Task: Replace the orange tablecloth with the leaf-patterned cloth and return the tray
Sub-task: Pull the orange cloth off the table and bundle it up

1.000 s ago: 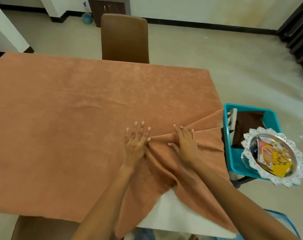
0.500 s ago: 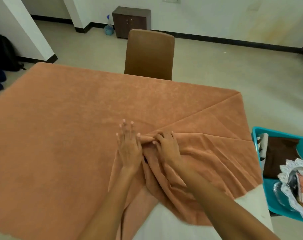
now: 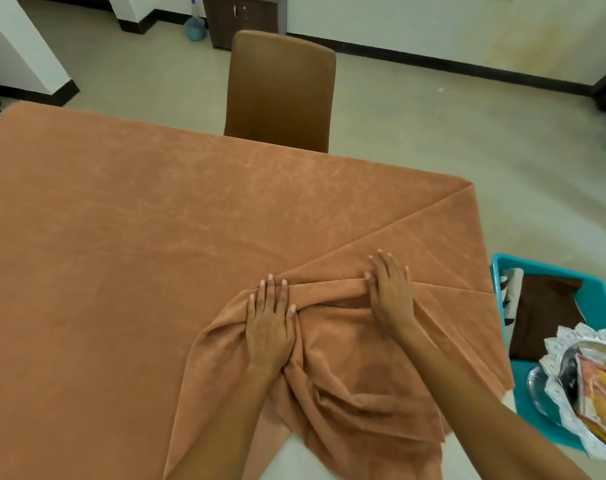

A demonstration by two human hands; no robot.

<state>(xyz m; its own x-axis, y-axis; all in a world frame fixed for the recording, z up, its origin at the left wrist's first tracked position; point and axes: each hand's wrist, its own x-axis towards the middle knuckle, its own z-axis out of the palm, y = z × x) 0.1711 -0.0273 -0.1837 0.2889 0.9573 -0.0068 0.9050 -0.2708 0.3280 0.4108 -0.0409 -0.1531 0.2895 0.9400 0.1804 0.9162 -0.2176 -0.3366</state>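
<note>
Cloth (image 3: 138, 258), orange, covers most of the table (image 3: 298, 462); its near right corner is folded back toward the middle, baring white tabletop at the near edge. The bunched fold forms a ridge running left to right between the two hands. A crease runs diagonally from the ridge to the cloth's far right corner.

Left hand (image 3: 270, 327) lies flat on the cloth at the ridge's left end, fingers spread, gripping nothing. Right hand (image 3: 391, 296) lies palm down at the ridge's right end, fingers extended, thumb against the fold; whether it pinches fabric, cannot tell.

Chair (image 3: 280, 91) stands at the table's far side.

Bin (image 3: 599, 292), teal, sits right of the table. Inside: dark brown folded fabric (image 3: 544, 317) and a patterned piece, mostly hidden. Tray (image 3: 571, 372), silver with lacy rim, rests across the bin's near part, holding an orange-yellow packet (image 3: 603, 393).
</note>
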